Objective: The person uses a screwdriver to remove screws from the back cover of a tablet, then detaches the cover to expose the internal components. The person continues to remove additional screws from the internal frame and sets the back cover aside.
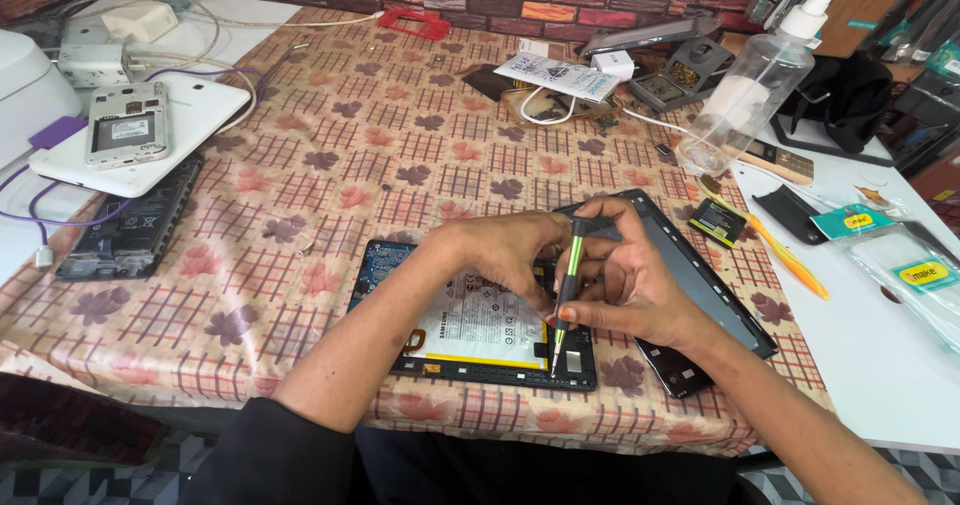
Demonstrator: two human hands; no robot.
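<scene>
An opened tablet [480,340] lies on the patterned tablecloth with its white battery and blue circuit board showing. My right hand [630,285] grips a green and black screwdriver [567,295], its tip down on the tablet's lower right edge. My left hand [505,250] rests on the tablet's upper part, fingers by the top of the screwdriver. A detached dark screen panel [700,285] lies under my right wrist, tilted off to the right.
At the left lie a white tablet [200,130] with a phone frame [127,125] on it and a black battery pack [130,230]. A clear spray bottle [750,90], yellow pry tool [785,255], packaged parts [915,275] and cables sit at the right and back.
</scene>
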